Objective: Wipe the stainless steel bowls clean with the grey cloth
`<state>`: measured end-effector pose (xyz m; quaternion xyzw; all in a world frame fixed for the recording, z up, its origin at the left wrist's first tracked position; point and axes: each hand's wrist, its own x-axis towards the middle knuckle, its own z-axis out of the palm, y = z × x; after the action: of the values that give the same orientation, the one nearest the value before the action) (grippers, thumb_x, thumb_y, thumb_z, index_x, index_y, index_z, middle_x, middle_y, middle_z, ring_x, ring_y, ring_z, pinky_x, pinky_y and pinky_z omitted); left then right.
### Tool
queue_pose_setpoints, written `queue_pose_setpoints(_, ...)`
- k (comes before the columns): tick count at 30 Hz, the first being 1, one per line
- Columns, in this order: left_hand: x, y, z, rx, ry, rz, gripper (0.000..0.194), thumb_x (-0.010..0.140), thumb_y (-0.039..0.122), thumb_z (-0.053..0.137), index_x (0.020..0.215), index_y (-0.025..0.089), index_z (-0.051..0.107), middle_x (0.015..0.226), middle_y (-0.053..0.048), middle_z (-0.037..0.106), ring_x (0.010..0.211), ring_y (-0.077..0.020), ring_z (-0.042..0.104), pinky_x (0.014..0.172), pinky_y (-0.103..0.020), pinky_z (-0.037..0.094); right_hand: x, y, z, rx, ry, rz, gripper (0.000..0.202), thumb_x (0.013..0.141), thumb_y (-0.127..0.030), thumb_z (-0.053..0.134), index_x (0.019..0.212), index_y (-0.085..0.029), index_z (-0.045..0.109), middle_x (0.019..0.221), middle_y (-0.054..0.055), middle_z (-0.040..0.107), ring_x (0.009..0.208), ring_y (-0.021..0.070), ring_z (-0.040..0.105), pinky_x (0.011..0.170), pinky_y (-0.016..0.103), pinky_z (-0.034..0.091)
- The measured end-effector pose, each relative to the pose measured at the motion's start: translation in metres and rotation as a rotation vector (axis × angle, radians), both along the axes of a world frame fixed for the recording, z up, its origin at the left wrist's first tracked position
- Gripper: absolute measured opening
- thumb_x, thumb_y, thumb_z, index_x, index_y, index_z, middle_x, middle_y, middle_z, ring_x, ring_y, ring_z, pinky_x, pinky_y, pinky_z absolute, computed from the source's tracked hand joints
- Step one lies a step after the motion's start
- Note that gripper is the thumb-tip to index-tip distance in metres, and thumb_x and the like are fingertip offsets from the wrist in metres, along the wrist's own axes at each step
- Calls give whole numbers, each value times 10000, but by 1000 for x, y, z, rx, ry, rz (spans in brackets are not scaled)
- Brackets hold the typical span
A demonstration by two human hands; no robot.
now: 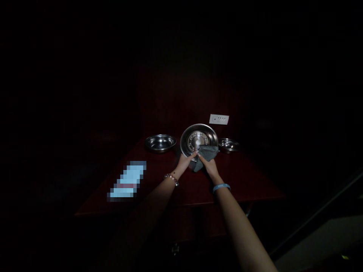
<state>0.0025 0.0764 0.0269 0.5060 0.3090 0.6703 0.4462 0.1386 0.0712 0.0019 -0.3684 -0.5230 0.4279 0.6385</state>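
A shiny steel bowl (198, 132) is tilted up over the table, its inside facing me. My left hand (185, 162) grips the near rim on the left, fingers hidden beneath it. A dark grey-green cloth (209, 152) is bunched over the bowl's lower right edge. My right hand (208, 165) is closed on that cloth, pressing it against the rim. Both thumbs come close together at the bowl's near edge.
Another steel bowl (160, 142) stands at the back left, and a smaller one (229, 144) at the back right. A pixelated bright rectangle (127, 180) lies on the dark red table (244, 185). A white socket plate (219, 119) is on the wall behind.
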Motion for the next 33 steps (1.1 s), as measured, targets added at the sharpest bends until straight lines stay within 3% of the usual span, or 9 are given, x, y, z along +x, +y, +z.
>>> queue_pose_setpoints(7, 0, 2, -2, 3, 0, -3, 398, 616, 346, 864, 960, 212, 714, 1139, -85, 741, 1174, -279, 636, 1130, -439, 409, 0, 4, -2, -25, -23, -19, 517, 705, -467, 785, 1144, -208, 706, 1205, 74, 724, 1175, 232, 651, 1050, 369, 491)
queue_pose_setpoints(23, 0, -1, 1, -9, 10, 1, 507, 623, 366, 853, 1053, 153, 687, 1165, -132, 724, 1197, -277, 623, 1096, -420, 413, 0, 1, -1, -4, -40, -27, 459, 728, -440, 771, 1141, -250, 709, 1231, 48, 713, 1173, 227, 654, 1052, 380, 489)
queue_pose_setpoints(33, 0, -3, 2, -30, -11, -20, 492, 605, 350, 860, 1021, 158, 682, 1157, -102, 733, 1188, -276, 625, 1125, -450, 386, 0, -1, 1, -9, -26, -20, 548, 705, -468, 789, 1181, -212, 696, 1240, 65, 709, 1167, 228, 656, 1044, 363, 498)
